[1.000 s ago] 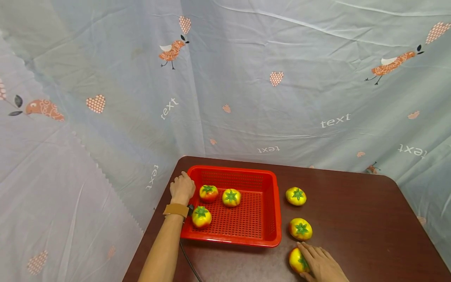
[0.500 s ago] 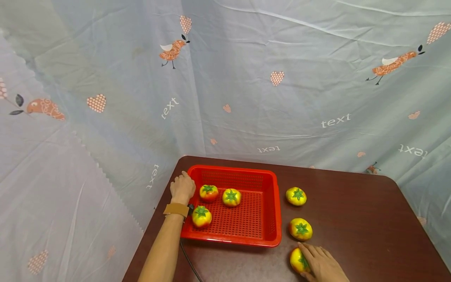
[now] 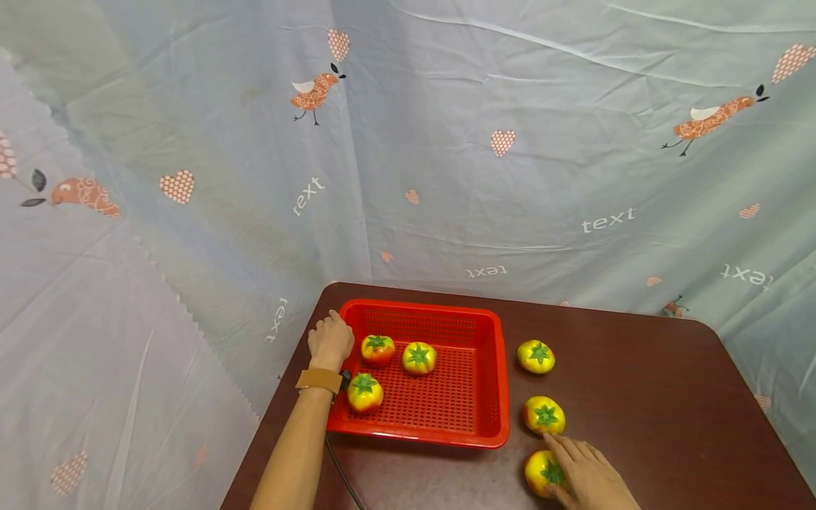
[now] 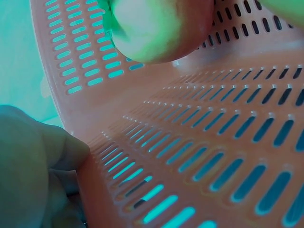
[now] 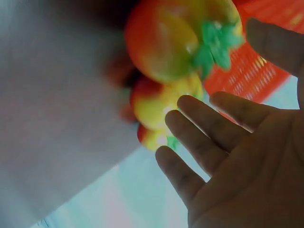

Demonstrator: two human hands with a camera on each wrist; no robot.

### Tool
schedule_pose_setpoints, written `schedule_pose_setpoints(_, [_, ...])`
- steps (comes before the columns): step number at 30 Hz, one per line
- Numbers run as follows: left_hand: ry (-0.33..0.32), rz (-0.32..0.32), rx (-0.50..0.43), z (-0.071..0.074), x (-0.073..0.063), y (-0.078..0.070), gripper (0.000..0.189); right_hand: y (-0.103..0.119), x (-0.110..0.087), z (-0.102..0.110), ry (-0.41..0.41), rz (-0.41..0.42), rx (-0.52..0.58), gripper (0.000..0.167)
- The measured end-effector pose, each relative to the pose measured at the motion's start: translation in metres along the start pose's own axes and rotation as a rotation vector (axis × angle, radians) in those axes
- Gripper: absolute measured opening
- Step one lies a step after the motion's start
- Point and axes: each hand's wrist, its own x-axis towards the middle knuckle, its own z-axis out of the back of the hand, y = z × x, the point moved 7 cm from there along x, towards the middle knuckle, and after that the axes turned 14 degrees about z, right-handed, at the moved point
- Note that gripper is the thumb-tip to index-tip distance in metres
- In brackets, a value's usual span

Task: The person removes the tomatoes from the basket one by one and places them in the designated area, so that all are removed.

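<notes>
From where I stand, the brown tabletop [image 3: 650, 397] has a sheen to it, and I'd guess it gives rounded things little to stop them rolling if they were knocked, most of all toward the near edge, which I can't see. The red basket [image 3: 421, 433] sits toward the tabletop's far left corner, and the left hand [image 3: 330, 340] grips its left rim; a sharp pull or press there could tilt it or drag it toward the left edge, sending what lies inside sliding. The right hand [image 3: 589, 474] is held with its fingers spread and the thumb apart, pinching nothing, over the nearest fruit [image 3: 538, 473], to the right of the basket's near right corner; whether skin meets it I can't tell. If that hand closed unevenly, I think the smooth, curved fruit might squirt away, or bump the middle fruit [image 3: 544, 415] just beyond it, which could roll on toward the far fruit [image 3: 535, 356], nearer the tabletop's far edge. Three more fruits [image 3: 365, 393] lie in the basket's left half, well away from its right rim, so they'd probably be safe from that. As for looks, the nearest one is squat, round and tomato-like, mostly yellow with a red flush low on its side, glossy as painted plastic, and topped by a small green star of leaves, tipped partly toward the thumb
</notes>
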Motion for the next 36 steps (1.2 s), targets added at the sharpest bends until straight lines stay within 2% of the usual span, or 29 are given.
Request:
schedule_pose_setpoints(3, [-0.010,-0.005,0.001,0.001,0.000,0.000,0.061,-0.004,0.002,0.017,-0.046,-0.032,-0.035,0.067])
schedule_pose_setpoints(7, [-0.006,-0.001,-0.001,0.000,0.000,0.000,0.061,-0.012,0.004,0.036,-0.062,-0.070,-0.052,0.065])
schedule_pose_setpoints(12, [0.005,0.003,0.004,-0.001,-0.001,0.001,0.062,-0.022,0.007,0.048,-0.104,-0.079,-0.071,0.065])
schedule_pose_setpoints(21, [-0.005,-0.009,0.004,0.000,-0.001,0.000,0.062,-0.028,0.016,0.064,-0.189,-0.014,-0.127,0.069])
schedule_pose_setpoints(27, [-0.008,-0.011,0.000,0.000,0.000,-0.001,0.062,-0.031,0.028,0.075,-0.206,0.012,-0.138,0.069])
schedule_pose_setpoints(33, [0.001,-0.009,0.001,0.000,0.000,-0.001,0.062,-0.028,0.040,0.087,-0.283,0.089,-0.187,0.068])
schedule_pose_setpoints(36, [0.004,-0.008,0.003,0.000,0.000,0.000,0.062,-0.027,0.047,0.090,-0.290,0.109,-0.199,0.069])
